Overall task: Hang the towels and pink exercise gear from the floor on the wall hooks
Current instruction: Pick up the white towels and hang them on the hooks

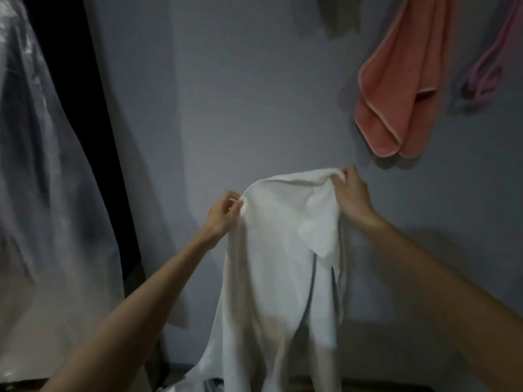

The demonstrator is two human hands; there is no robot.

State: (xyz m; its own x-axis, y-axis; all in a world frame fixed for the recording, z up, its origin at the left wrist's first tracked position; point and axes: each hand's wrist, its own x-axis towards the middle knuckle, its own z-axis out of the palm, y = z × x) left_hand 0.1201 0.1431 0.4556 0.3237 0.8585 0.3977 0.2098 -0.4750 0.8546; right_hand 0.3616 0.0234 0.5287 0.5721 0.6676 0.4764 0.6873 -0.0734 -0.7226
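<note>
Wall point(240, 80): grey and plain, filling the middle and right of the view; everything hung here rests against it.
Plastic sheet point(36, 179): clear and crinkled, draped down the left edge of the view, with a dark vertical gap just beside it toward the wall.
White towel point(271, 264): the largest cloth, held up in front of the wall's lower middle, its top edge stretched between both hands; one corner is folded over near the right hand, and the rest hangs in long folds down to the bottom edge of the view, where its lower end cannot be made out.
Coral towel point(396, 89): hangs against the wall's upper right, doubled over, with a pale trimmed border; its hook lies above the top edge of the view.
Pink exercise gear point(489, 72): a thin pink looped piece hanging against the wall near the right edge, just beside the coral towel but apart from it; too blurred to tell its exact form.
Grey item point(336, 18): a dim shape at the wall's top edge, left of the coral towel; cannot tell what it is.
Right hand point(351, 193): raised higher, fingers closed around the white towel's top right corner.
Left hand point(223, 213): lower, pinching the towel's top left edge between thumb and fingers.
</note>
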